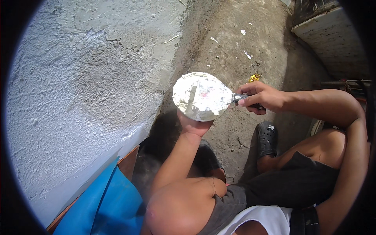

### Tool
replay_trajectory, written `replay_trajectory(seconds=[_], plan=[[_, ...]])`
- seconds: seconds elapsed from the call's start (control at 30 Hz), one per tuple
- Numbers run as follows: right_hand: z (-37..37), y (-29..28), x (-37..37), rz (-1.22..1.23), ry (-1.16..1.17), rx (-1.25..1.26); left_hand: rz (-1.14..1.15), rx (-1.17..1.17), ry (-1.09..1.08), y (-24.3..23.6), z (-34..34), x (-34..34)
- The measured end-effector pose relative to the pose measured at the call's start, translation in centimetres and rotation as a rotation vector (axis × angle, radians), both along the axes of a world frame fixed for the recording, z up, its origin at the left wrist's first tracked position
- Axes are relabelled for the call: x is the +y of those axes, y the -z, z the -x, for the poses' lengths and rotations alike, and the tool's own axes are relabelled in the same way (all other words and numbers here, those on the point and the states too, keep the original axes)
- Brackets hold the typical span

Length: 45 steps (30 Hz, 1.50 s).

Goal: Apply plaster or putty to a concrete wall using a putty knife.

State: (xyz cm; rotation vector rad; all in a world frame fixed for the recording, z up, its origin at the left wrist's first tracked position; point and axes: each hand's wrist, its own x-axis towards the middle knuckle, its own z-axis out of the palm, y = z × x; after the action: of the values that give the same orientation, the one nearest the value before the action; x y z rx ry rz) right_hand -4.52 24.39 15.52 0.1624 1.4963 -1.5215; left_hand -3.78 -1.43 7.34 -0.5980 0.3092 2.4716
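Observation:
My left hand [195,124] supports a round plate [184,98] from underneath, its face smeared with thick white paste. My right hand [258,98] is closed on the black handle of a putty knife [239,98], whose paste-coated blade lies over the plate at its right side; the blade's outline is hard to make out under the paste. Left of the plate rises a rough, white-grey wall [78,98] with uneven patches.
Below lies a concrete floor [231,51] with white splatters and a small yellow crumpled item [254,77]. A blue sheet [94,199] leans at the lower left. A weathered structure [321,43] stands at right. My dark-clogged feet [267,137] rest beneath me.

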Motion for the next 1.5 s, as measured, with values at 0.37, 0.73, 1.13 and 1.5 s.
replay_trajectory(seconds=[0.37,0.73,1.13,1.5], plan=[[0.9,0.2,0.9,0.084,0.009,-0.085,0.024,0.06,0.02,-0.2,-0.1,0.2],[2.8,0.6,1.3,-0.03,-0.133,0.417,-0.068,-0.079,0.05,2.8,-4.2,-2.3],[9.2,3.3,1.2,-0.628,-0.792,1.241,-0.146,-0.181,0.182,5.8,-12.0,-6.7],[14.9,17.4,-5.0,-0.66,-0.575,1.848,-0.309,-0.355,0.283,9.3,-12.5,-7.8]])
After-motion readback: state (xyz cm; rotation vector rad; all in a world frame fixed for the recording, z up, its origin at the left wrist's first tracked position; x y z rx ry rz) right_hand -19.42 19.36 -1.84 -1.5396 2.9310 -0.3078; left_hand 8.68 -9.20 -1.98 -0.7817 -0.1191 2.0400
